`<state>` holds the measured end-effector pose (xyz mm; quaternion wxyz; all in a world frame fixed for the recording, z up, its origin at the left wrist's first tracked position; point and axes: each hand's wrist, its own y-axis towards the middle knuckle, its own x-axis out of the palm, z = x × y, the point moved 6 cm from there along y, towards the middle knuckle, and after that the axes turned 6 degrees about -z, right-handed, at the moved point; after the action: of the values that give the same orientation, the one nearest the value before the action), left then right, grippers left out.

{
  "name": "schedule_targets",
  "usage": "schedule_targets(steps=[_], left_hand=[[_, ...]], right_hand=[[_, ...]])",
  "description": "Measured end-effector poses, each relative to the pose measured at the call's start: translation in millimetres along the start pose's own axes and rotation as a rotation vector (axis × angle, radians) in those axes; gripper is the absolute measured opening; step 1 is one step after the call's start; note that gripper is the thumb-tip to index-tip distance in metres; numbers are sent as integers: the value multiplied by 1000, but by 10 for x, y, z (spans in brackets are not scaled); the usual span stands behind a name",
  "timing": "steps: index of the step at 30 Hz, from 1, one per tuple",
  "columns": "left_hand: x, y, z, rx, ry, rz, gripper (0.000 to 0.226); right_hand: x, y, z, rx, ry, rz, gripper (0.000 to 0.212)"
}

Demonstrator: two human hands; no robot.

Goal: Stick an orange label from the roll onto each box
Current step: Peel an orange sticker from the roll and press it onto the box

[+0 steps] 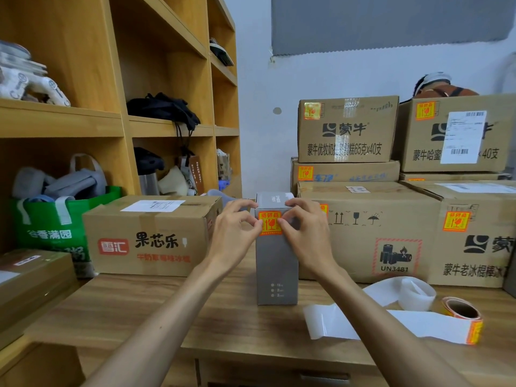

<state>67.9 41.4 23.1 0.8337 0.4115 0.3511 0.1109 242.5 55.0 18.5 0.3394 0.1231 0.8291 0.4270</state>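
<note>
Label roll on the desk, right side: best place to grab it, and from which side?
Probably the label roll by its cardboard core: its open hole faces up and toward the camera, so a thumb inside and fingers on the outer wrap should pinch the wall. Come from above on its right, since the white backing strip trails off leftward across the table.

Grey box [276,263]: upright on surface [139,308]
Orange label [269,223]: high on its front
Left hand [234,236], right hand [307,236]: grip box, thumbs pressing label
</note>
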Motion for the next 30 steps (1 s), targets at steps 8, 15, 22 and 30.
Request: schedule_targets(steps=[8, 15, 22, 30], left_hand=[[50, 22, 44, 33, 64, 41, 16], [11, 28, -116, -12, 75, 45, 26], [33, 234, -204, -83, -83, -267, 60], [41, 356, -343, -134, -235, -252, 47]], right_hand=[[19, 1, 32, -36, -54, 37, 16], [-33, 27, 13, -76, -71, 20, 25], [-97, 220, 124, -71, 68, -189, 43], [20, 282, 190, -46, 225, -211, 24]])
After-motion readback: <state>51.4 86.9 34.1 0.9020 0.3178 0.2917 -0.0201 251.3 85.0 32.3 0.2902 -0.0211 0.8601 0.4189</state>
